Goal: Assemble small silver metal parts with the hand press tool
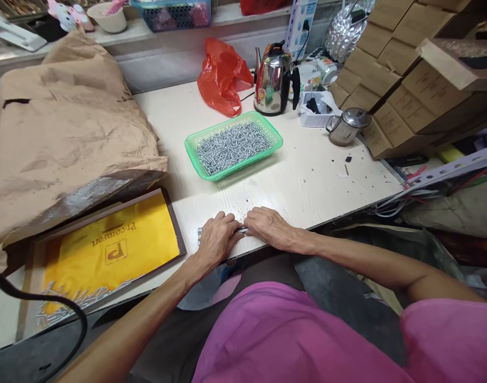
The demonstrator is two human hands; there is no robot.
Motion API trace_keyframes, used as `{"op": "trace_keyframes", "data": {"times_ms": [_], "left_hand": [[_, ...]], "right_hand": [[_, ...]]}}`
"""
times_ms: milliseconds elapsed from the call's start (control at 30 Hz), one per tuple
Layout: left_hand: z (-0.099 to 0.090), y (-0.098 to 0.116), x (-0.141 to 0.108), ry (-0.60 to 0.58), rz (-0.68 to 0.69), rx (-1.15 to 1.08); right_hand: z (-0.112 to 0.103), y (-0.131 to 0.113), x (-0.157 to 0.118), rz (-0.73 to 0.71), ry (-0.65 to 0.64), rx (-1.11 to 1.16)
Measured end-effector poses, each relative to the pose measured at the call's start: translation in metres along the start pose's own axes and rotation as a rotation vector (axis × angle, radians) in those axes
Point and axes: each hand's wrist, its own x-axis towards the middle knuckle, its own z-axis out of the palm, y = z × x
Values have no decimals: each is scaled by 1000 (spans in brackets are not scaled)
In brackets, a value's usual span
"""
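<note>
At the table's front edge, my left hand (218, 234) is closed over a narrow metal piece (200, 235), whose end with small holes sticks out on the left. My right hand (269, 227) is beside it, fingers bent and closed at a thin metal strip (242, 230) that shows between the two hands. Whether the strip and the left end are one piece is hidden under my fingers. Beyond my hands a green plastic basket (193, 162) holds a heap of small shiny metal pins (235, 146). Tiny dark crumbs lie just past my fingertips.
To the left, a shallow tray (174, 223) lined with yellow cloth (148, 229) holds more slender metal pins (80, 298), beside a large brown paper bag (68, 117). Behind stand a red plastic bag (223, 74) and kettle (273, 80). A metal cup (347, 127) and stacked cardboard boxes (419, 80) are right.
</note>
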Motion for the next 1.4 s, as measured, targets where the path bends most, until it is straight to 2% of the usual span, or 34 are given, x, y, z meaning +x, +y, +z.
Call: {"op": "trace_keyframes", "data": {"times_ms": [133, 233, 333, 400, 567, 733, 767, 833, 1000, 1100, 1267, 1333, 1400], "left_hand": [[2, -3, -4, 27, -1, 5], [12, -1, -16, 141, 25, -40], [27, 11, -33, 277, 50, -116], [36, 24, -42, 321, 65, -163], [49, 50, -49, 322, 61, -268], [47, 50, -44, 317, 21, -341], [47, 49, -43, 318, 28, -348], [47, 47, -42, 312, 53, -362], [50, 50, -43, 233, 8, -421], [51, 55, -46, 190, -20, -451], [52, 57, -45, 194, 30, -433], [50, 55, -45, 209, 88, -374], [44, 51, -51, 259, 132, -304]], "right_hand": [[-9, 2, -2, 27, 0, -5], [-24, 8, -4, 15, -27, 35], [-33, 15, -2, 0, -73, 46], [-30, 18, 3, 20, -58, 13], [-14, 31, 28, 69, -4, -153], [-18, 44, 51, 160, 74, -156], [-20, 40, 54, 157, 74, -147], [-24, 23, 57, 62, 45, -109], [-22, -36, 71, -458, -125, -52], [-9, -58, 81, -584, -146, -112], [17, -69, 95, -621, -22, -91], [11, -70, 98, -593, 110, 17], [-11, -66, 98, -521, 303, 153]]}}
